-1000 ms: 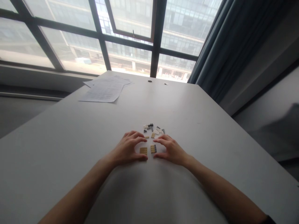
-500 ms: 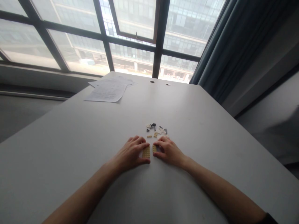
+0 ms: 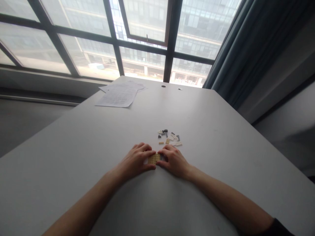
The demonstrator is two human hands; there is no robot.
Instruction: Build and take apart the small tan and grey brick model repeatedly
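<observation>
My left hand [image 3: 141, 159] grips a tan studded building-brick piece [image 3: 152, 159] between thumb and fingers, with a whitish part showing near the palm. My right hand [image 3: 173, 159] pinches a smaller tan studded piece [image 3: 157, 157] that has grey on its right side. The two tan pieces meet edge to edge, low over the white table; whether they are joined I cannot tell. Just beyond the hands lie a small yellow brick [image 3: 161, 143], a tan studded brick [image 3: 167, 141] and a white brick [image 3: 178, 144].
Several black, grey and white small bricks [image 3: 164, 131] lie loosely past the hands on the white table [image 3: 197, 124]. Printed sheets of paper [image 3: 116, 96] rest at the far left. Behind the table stand a window [image 3: 147, 62] and a dark curtain [image 3: 228, 55].
My right hand has moved left with its piece, closing the gap, so the two tan pieces now touch. The camera view has shifted slightly.
</observation>
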